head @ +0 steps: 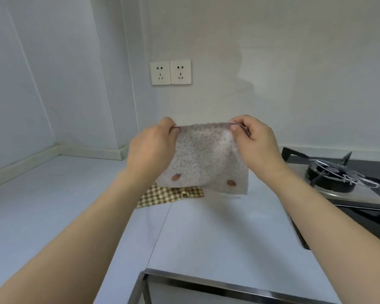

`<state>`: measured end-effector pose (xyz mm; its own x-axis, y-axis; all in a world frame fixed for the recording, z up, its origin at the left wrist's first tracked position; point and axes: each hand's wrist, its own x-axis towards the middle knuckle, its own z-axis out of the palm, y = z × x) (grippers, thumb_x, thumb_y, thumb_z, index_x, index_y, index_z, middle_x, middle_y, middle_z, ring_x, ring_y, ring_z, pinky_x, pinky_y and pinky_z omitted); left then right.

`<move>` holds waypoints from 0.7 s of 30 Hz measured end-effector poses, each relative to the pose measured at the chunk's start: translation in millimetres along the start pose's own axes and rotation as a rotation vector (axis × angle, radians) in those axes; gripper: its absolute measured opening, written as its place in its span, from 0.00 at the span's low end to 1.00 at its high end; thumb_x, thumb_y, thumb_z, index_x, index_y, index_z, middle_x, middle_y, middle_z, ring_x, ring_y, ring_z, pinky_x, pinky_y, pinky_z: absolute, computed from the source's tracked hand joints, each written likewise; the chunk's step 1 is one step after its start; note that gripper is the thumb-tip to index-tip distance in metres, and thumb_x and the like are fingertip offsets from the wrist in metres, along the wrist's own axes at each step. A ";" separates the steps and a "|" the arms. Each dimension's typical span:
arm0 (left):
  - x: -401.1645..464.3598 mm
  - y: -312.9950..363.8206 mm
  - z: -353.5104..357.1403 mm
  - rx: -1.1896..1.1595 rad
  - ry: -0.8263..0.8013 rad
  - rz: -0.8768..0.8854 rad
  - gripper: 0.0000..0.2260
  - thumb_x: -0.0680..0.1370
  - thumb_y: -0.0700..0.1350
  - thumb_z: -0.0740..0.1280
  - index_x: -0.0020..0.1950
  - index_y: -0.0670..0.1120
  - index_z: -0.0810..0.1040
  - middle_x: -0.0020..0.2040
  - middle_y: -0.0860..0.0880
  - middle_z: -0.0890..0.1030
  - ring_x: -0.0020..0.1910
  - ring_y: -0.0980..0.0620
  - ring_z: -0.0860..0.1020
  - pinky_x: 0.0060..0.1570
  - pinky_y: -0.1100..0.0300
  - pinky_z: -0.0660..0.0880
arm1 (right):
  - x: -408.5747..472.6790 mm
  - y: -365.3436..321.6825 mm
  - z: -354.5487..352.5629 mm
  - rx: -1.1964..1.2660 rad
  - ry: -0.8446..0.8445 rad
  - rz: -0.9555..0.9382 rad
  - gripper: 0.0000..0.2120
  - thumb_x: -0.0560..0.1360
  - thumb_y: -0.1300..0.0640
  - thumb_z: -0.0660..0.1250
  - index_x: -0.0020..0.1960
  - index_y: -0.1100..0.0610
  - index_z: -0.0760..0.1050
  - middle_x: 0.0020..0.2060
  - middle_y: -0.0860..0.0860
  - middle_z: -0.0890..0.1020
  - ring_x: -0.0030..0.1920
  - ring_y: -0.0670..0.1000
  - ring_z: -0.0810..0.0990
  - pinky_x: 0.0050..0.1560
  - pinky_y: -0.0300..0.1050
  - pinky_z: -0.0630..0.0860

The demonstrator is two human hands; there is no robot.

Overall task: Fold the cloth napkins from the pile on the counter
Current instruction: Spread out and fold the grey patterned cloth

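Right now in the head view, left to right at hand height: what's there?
left hand → dotted napkin, pinched at its top corners by both hands → right hand → gas burner

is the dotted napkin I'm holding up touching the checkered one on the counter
Cannot tell. In the head view the dotted napkin hangs in front of the checkered napkin, and its lower edge hides any gap or contact.

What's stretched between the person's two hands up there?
In the head view, a dotted white napkin hangs between the left hand and right hand, each pinching an upper corner, above a checked cloth.
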<state>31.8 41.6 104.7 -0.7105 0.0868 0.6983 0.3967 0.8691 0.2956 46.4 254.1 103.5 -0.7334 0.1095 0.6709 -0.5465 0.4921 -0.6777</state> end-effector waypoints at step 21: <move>-6.8 3.7 69.6 -0.361 -0.235 -0.129 0.06 0.79 0.43 0.64 0.46 0.51 0.78 0.39 0.58 0.76 0.39 0.55 0.75 0.35 0.61 0.68 | -19.4 75.6 -56.7 -0.407 -0.132 0.178 0.13 0.78 0.63 0.59 0.49 0.52 0.81 0.48 0.46 0.81 0.51 0.47 0.78 0.52 0.41 0.72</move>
<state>-2.3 78.2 55.6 -0.8636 0.1329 0.4863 0.4438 0.6580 0.6084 42.3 338.1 56.4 -0.8608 0.1249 0.4933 -0.2240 0.7774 -0.5878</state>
